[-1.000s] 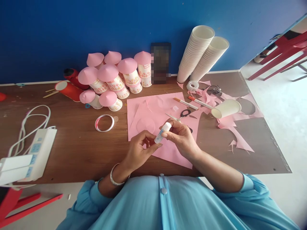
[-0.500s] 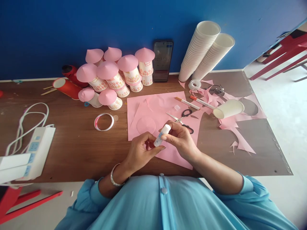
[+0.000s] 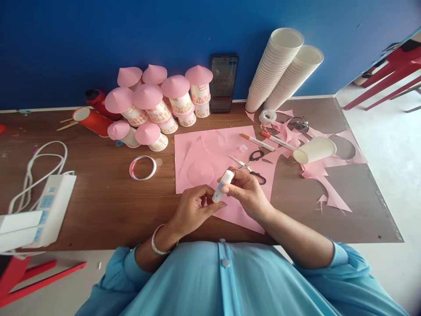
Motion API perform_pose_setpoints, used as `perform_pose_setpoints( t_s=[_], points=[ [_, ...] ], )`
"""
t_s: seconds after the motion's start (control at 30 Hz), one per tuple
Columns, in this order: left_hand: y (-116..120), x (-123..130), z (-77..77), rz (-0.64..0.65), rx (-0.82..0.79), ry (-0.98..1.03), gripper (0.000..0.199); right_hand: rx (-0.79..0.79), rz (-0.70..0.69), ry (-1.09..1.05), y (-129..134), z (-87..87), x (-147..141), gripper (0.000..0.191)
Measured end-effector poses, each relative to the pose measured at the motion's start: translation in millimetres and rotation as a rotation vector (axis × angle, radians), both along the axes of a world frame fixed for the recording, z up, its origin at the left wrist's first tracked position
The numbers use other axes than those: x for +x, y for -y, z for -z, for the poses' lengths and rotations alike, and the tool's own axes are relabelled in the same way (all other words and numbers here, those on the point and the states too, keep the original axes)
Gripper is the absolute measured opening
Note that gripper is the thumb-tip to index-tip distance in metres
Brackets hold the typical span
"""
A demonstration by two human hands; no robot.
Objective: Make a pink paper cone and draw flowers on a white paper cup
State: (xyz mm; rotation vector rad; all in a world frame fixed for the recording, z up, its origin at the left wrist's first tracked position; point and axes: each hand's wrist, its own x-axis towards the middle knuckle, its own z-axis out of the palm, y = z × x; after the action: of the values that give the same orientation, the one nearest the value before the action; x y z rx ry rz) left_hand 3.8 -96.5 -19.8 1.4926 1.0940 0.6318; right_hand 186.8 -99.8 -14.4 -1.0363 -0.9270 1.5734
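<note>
A small white tube with blue print (image 3: pixel 219 192), like a glue stick, is held tilted between both hands above pink paper sheets (image 3: pixel 243 210). My right hand (image 3: pixel 249 193) grips its upper part near the white cap with thumb and fingers. My left hand (image 3: pixel 194 207) pinches its lower end between thumb and fingertips. Just beyond my right hand, scissors with black handles (image 3: pixel 250 166) lie spread on the paper. A pink paper cone (image 3: pixel 200 172) rests on the sheet in front of my left hand.
Pink-roofed cups (image 3: pixel 148 97) stand at the back left beside a phone (image 3: pixel 223 83). Tall cup stacks (image 3: pixel 275 68) lean on the wall. Two markers (image 3: pixel 258 142), paper scraps (image 3: pixel 332 188) and a lying cup (image 3: pixel 315 150) are right; a tape ring (image 3: pixel 142 168) and power strip (image 3: pixel 54 210) left.
</note>
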Motion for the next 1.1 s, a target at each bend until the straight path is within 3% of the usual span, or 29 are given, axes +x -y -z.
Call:
perform_pose_setpoints(
  t_s=[0.2, 0.3, 0.37, 0.47, 0.6, 0.67, 0.77, 0.9, 1.0, 1.1],
  points=[
    [1, 0, 1.4, -0.004, 0.089, -0.056, 0.03, 0.025, 0.008, 0.072, 3, 0.1, -1, 0.032],
    [-6, -10, 2.1, 0.021, 0.046, 0.048, 0.034, 0.075, 0.031, 0.036, 5, -0.4, 2, 0.026],
    [-13, -20, 1.8, -0.067, -0.007, 0.167, 0.051, 0.107, 0.059, 0.004, 4, -0.7, 5, 0.022],
    [-24, -34, 1.5, -0.201, -0.029, 0.223, 0.058, 0.113, 0.112, -0.006, 0, -0.6, 9, 0.02],
    [-35, -44, 4.1, -0.223, 0.119, 0.152, 0.057, 0.152, 0.134, 0.154, -6, -2.4, 14, 0.017],
    [-40, -48, 5.4, -0.179, 0.265, 0.019, 0.048, 0.216, 0.113, 0.312, -9, -4.8, 17, 0.02],
    [-47, -54, 7.0, -0.002, 0.511, -0.251, 0.031, 0.292, 0.095, 0.537, -11, -5.7, 21, 0.021],
    [-56, -58, 13.5, 0.182, 0.811, -0.465, 0.025, 0.211, 0.127, 0.489, -10, 3.0, 22, 0.035],
    [-62, -57, 20.8, 0.262, 0.91, -0.492, 0.02, 0.183, 0.145, 0.505, -11, 7.4, 20, 0.025],
    [-69, -54, 26.3, 0.286, 0.9, -0.495, 0.022, 0.257, 0.087, 0.654, -15, 5.4, 18, 0.012]
  ],
)
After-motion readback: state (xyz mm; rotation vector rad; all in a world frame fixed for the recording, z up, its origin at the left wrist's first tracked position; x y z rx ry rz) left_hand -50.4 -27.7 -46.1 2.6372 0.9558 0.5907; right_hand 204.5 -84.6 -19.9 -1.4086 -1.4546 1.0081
